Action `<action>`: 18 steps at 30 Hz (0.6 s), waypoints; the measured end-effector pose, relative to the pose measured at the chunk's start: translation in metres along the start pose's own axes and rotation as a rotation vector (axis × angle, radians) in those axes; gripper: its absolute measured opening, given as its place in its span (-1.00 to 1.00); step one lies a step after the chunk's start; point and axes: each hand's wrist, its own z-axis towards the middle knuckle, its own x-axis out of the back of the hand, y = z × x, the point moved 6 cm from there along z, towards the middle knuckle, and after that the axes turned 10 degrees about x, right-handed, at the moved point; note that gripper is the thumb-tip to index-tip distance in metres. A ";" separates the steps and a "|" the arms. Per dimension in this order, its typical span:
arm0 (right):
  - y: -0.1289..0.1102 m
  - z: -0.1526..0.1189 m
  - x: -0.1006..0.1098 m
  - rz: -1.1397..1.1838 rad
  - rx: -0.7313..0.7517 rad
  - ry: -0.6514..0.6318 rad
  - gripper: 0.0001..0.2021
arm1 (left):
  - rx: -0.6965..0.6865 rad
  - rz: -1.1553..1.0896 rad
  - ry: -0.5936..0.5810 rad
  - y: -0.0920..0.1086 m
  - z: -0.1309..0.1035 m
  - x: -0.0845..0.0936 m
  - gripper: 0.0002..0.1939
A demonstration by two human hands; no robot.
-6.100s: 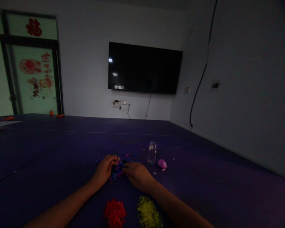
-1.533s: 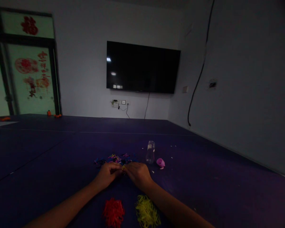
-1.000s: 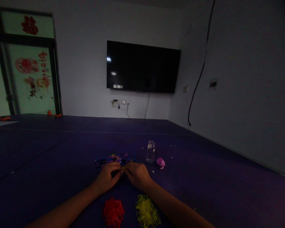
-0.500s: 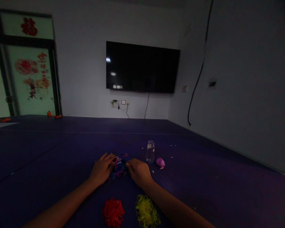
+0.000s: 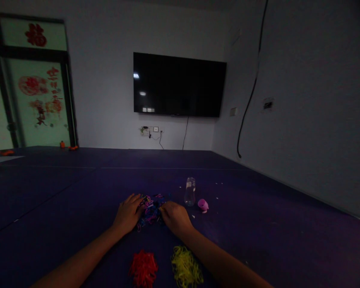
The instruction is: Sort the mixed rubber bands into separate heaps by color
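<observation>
A mixed pile of small rubber bands, mostly blue, purple and pink, lies on the dark purple tabletop between my hands. My left hand rests at the pile's left edge, its fingers stretched over the bands. At the right edge, my right hand is closed in a pinch, with a bit of yellow band showing at the fingertips. Closer to me are a heap of red rubber bands and, beside my right forearm, a heap of yellow rubber bands.
A clear plastic bottle stands beyond my right hand, with a pink cap-like piece to its right. White scraps dot the table. A television hangs on the far wall; orange objects sit near the door.
Almost nothing differs. Both hands stay at the pile, with only slight finger movement among the bands.
</observation>
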 end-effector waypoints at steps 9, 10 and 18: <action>0.005 0.000 -0.005 0.123 0.003 0.042 -0.85 | 0.001 0.051 0.034 0.003 -0.002 0.008 -0.63; 0.005 0.000 -0.005 0.139 0.004 0.051 -0.86 | 0.008 0.053 0.044 0.003 -0.002 0.008 -0.64; 0.009 0.001 0.001 0.243 -0.036 0.168 -0.88 | 0.036 0.058 -0.142 -0.007 0.004 -0.013 -0.49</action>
